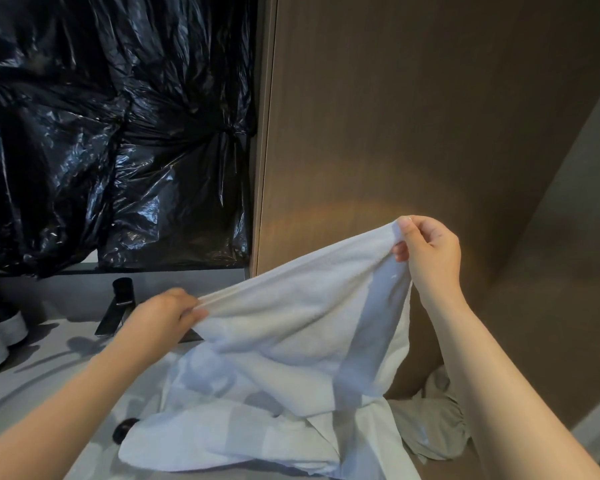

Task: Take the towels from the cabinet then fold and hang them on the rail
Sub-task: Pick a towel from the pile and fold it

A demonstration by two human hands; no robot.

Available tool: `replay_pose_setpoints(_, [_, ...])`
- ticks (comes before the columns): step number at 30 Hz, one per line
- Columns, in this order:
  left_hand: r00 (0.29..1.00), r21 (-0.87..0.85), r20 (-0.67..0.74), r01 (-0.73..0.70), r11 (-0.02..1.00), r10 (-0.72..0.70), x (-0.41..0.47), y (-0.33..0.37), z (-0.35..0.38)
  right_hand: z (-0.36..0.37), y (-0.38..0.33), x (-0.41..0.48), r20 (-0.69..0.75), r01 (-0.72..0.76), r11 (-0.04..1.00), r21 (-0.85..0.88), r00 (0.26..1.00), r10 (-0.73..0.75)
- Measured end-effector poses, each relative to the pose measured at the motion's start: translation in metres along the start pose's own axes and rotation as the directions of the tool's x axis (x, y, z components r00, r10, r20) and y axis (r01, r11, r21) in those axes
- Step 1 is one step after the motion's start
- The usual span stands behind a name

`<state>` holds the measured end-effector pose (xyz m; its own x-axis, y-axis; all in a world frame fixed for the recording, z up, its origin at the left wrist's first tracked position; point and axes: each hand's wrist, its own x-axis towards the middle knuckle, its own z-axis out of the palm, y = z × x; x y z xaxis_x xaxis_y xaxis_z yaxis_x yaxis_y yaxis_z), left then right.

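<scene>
Before the brown cabinet panel [413, 116] and over the grey desk [59, 332], a white towel [291, 327] is held spread, its lower part heaped on the desk. Its upper edge is pinched by the left hand [167, 313] and, higher, the right hand [428, 249]. The folding step is judged in hand; next, the corners must be matched evenly.

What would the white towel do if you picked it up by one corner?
It would probably flop: the white towel sags between the left hand and right hand gripping its top edge, and its lower part lies bunched on the counter. Its fuzzy surface likely grips well, not slippery. It seems fairly light, since pinches alone hold it up.
</scene>
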<state>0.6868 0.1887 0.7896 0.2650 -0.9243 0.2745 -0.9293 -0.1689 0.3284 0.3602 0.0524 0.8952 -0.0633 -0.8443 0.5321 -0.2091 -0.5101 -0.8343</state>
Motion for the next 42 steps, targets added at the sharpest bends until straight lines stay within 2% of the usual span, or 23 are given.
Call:
replay_pose_setpoints(8, [0.934, 0.024, -0.356, 0.030, 0.999, -0.019, 0.039, 0.024, -0.050, -0.007, -0.013, 0.021, -0.125, 0.014, 0.999, -0.046, 0.992, -0.020])
replay_pose_setpoints(17, [0.919, 0.064, -0.394, 0.007, 0.998, 0.018, 0.080, 0.057, -0.098, -0.019, -0.027, 0.045, -0.211, 0.020, 1.000, 0.017, 0.977, -0.015])
replay_pose_setpoints(20, [0.877, 0.056, -0.480, 0.003, 0.998, 0.024, 0.088, 0.066, -0.113, -0.023, -0.031, 0.054, -0.235, 0.039, 0.999, 0.028, 0.972, -0.032])
replay_pose_setpoints(25, [0.809, -0.033, -0.585, -0.104, 0.994, 0.065, 0.095, 0.074, -0.127, -0.030, -0.034, 0.064, -0.290, 0.049, 0.999, 0.008, 0.956, -0.044])
replay_pose_setpoints(36, [0.840, -0.244, -0.543, -0.160, 0.957, 0.002, 0.093, 0.080, -0.125, -0.039, -0.033, 0.068, -0.321, 0.019, 0.999, 0.028, 0.947, -0.009])
replay_pose_setpoints(38, [0.850, -0.331, -0.524, -0.154, 0.931, -0.046, 0.094, 0.083, -0.124, -0.041, -0.034, 0.069, -0.330, 0.028, 1.000, 0.014, 0.944, -0.022])
replay_pose_setpoints(42, [0.911, -0.534, -0.369, -0.044, 0.844, -0.186, 0.097, 0.082, -0.127, -0.046, -0.035, 0.067, -0.342, 0.050, 0.996, -0.070, 0.937, -0.071])
